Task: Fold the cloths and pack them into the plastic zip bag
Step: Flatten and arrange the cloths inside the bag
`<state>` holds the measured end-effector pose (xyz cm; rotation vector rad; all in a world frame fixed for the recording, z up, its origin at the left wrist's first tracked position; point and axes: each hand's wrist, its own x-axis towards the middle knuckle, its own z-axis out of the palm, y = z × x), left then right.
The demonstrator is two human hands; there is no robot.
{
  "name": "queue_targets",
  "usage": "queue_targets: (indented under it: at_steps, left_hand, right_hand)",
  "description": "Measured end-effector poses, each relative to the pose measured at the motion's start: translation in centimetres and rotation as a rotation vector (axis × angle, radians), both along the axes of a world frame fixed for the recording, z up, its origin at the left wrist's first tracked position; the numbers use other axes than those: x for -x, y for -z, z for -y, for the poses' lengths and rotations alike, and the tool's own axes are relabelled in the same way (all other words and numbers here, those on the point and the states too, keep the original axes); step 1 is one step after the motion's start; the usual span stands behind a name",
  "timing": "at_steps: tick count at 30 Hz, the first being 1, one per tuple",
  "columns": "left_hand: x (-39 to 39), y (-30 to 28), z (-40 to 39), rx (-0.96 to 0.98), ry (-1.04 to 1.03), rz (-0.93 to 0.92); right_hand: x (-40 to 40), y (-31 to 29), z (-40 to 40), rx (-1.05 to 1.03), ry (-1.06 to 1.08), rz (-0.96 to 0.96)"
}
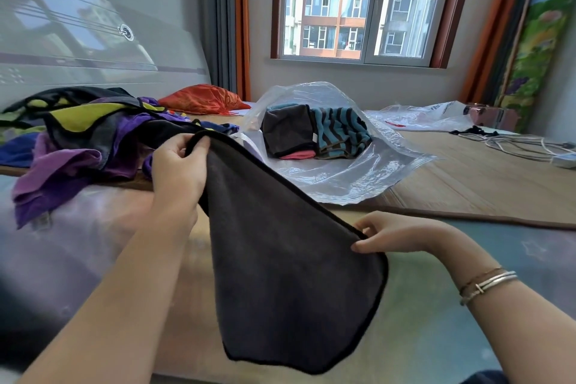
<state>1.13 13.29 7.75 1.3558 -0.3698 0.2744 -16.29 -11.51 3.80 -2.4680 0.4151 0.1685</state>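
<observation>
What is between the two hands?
In the head view, the dark cloth stretches between the left hand and right hand, each pinching its edge.

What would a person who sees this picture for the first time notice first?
First, the dark grey cloth held up in the foreground, the left hand pinching one top corner and the right hand the other. Behind it on the mat lies the clear plastic zip bag with folded cloths already inside. To the left sits a pile of unfolded cloths, purple, black and yellow.

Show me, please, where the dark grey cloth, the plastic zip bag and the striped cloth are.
dark grey cloth [290, 274], head view, middle of its hanging face.
plastic zip bag [352, 178], head view, bare clear film near its front.
striped cloth [341, 131], head view, folded top inside the bag.
</observation>
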Motion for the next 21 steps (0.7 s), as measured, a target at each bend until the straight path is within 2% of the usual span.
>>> queue_targets:
  at_steps: [2, 4, 7, 10, 13, 16, 21]
  left_hand:
    - [-0.5, 0.3, -0.4, -0.045, -0.032, 0.004]
    - [-0.5, 0.6, -0.3, -0.166, -0.022, 0.019]
    - [0.3, 0.9, 0.4, -0.322, 0.029, 0.038]
    - [1.1, 0.9, 1.2, -0.383, 0.116, 0.021]
    - [2.2, 0.7, 1.8, -0.390, 0.225, -0.035]
    - [3.1, 0.5, 2.1, -0.442, 0.265, -0.036]
    - [4.7, -0.1, 2.1, -0.409, 0.474, -0.023]
  right_hand:
    - [0.1, -0.1, 0.1, 0.025, 0.062, 0.034]
    - [0.0, -0.6, -0.3, -0.043, 0.166, 0.138]
    - [-0.4, -1.7, -1.2, -0.344, 0.310, 0.333]
    - [-0.8, -2.6, -2.4, -0.661, 0.348, 0.439]
    - [-1.4, -3.3, -3.8, -0.870, 0.297, 0.478]
    - [-1.8, -3.7, -4.7, -1.003, 0.157, 0.532]
    - [-2.1, -4.3, -5.8, -0.962, 0.013, 0.611]
